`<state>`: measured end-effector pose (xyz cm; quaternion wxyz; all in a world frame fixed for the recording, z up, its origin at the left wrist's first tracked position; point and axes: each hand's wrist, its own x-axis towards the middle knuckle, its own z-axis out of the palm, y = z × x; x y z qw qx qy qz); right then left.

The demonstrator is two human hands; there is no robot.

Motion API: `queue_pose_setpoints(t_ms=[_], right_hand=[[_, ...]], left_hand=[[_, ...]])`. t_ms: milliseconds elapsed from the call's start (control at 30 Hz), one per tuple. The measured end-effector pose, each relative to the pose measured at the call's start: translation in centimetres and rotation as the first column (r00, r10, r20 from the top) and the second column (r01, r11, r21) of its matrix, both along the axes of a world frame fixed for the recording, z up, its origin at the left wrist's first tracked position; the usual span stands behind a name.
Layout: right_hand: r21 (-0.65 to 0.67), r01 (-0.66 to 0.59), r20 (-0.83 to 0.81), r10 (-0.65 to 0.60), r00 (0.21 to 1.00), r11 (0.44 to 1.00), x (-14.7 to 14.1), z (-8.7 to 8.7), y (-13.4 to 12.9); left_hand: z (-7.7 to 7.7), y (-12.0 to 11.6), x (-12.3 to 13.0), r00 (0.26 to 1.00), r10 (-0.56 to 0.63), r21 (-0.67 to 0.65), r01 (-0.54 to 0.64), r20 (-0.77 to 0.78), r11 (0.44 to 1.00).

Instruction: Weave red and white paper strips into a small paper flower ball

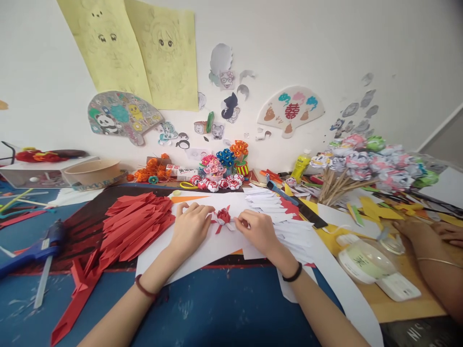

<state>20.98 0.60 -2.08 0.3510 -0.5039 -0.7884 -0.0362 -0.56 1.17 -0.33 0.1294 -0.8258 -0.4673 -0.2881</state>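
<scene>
A small red and white paper flower with strips sticking out around it lies on a white paper sheet. My left hand is curled at its left side, thumb and forefinger closed at the end of a strip. On the right, my right hand pinches another strip end of the same flower. Both fingertips partly cover the strips. Folded red paper strips are piled left of my left hand. Beyond and beside my right hand lie folded white paper strips.
A blue glue gun lies at the left. Several finished red and white paper flowers sit by the wall. At right are a bunch of paper flowers on sticks, a labelled clear bottle and another person's hands.
</scene>
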Motion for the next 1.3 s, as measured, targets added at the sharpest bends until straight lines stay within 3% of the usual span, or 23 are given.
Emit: queue_pose_setpoints(t_ms=[67,200,300,400,533,700,867,1300], right_hand=[[-0.042,0.038,0.039,-0.036,0.999,0.998,0.3,0.0,0.2],[-0.120,-0.078,0.200,0.101,0.975,0.990,0.4,-0.1,0.1],[-0.060,-0.137,0.290,0.148,0.945,0.989,0.0,-0.5,0.0],[0.065,-0.166,0.304,0.139,0.943,0.984,-0.4,-0.8,-0.1],[0.212,-0.179,0.237,0.127,0.963,0.961,-0.6,-0.9,-0.2],[0.116,-0.276,0.191,0.251,0.949,0.954,-0.4,-0.3,-0.3],[0.140,-0.234,0.152,0.213,0.965,0.962,-0.1,-0.2,-0.2],[0.195,-0.266,0.139,0.241,0.960,0.944,0.1,-0.6,0.2]], left_hand=[[0.1,-0.4,0.4,0.999,-0.037,0.040,0.038,-0.024,0.998],[-0.4,-1.1,1.5,0.966,-0.204,0.040,0.213,-0.159,0.976],[-1.0,-1.4,2.2,0.931,-0.232,0.048,0.255,-0.281,0.966],[-1.1,-1.5,2.5,0.930,-0.189,0.071,0.222,-0.314,0.972],[-0.7,-1.7,2.3,0.953,-0.129,0.102,0.162,-0.275,0.981],[-0.6,-1.4,1.7,0.968,-0.181,0.066,0.195,-0.174,0.979],[-0.6,-0.9,1.3,0.973,-0.226,0.021,0.227,-0.042,0.974],[-0.7,-1.0,1.4,0.971,-0.239,0.012,0.239,-0.005,0.971]])
